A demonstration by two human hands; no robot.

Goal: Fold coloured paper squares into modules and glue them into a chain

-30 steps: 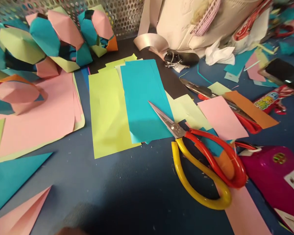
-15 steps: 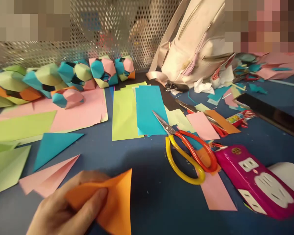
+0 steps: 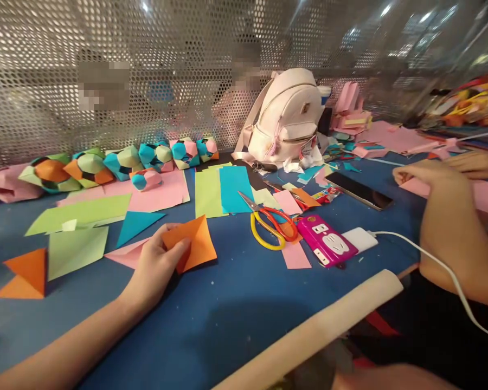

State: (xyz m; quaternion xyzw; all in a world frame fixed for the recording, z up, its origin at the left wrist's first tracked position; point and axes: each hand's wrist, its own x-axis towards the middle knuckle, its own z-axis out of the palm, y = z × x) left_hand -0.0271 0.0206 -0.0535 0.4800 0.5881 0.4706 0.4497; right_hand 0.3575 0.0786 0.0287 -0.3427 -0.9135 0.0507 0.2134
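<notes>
My left hand [image 3: 156, 254] pinches an orange paper square [image 3: 201, 244] between thumb and fingers, held just over the blue table. The sheet is creased and one part bends up over the thumb. Partly behind the wrist lies a folded pink paper [image 3: 124, 253]. Beyond it are a blue paper triangle [image 3: 138, 225] and a pale green sheet [image 3: 79, 249]. A folded orange piece [image 3: 30, 276] rests at far left. At the bottom edge, past the table's rim, shows a blurred patch of skin [image 3: 390, 377], perhaps my right hand; its fingers cannot be made out.
Scissors [image 3: 262, 216] lie partly open beside blue and green paper strips [image 3: 236, 189]. To their right are a magenta case [image 3: 327, 241], a phone [image 3: 358, 190] and a white cable [image 3: 427, 252]. Folded paper balls [image 3: 122, 162] line the back. Another person's arm [image 3: 447, 233] rests at right.
The view has pulled back and swung right, bringing in the table's edge and another person's arms. My left hand still grips the orange paper. A blurred skin patch has appeared at the bottom.
</notes>
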